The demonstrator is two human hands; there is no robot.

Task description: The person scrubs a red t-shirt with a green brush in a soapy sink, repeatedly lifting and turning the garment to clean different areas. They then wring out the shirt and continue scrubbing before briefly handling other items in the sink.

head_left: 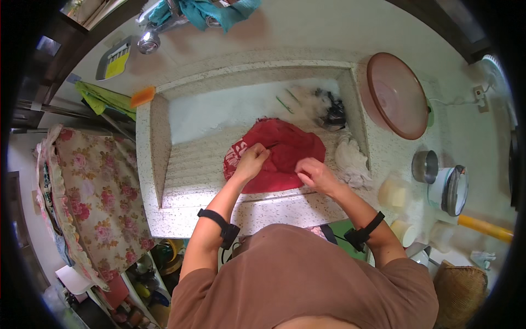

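A crumpled red cloth with white print on its left side lies on the ribbed slope of a speckled stone laundry sink. My left hand pinches the cloth near the print, its fingertips pressed together. At the cloth's right edge, the curled fingers of my right hand grip the fabric. Just right of that hand is a bunched whitish cloth. A wet black item, which I cannot make out, sits in the sink's far right corner.
A pinkish basin leans on the right ledge, with a metal pot and white bucket nearer me. An orange sponge or brush rests on the sink's left corner. Left stands something under a floral cover.
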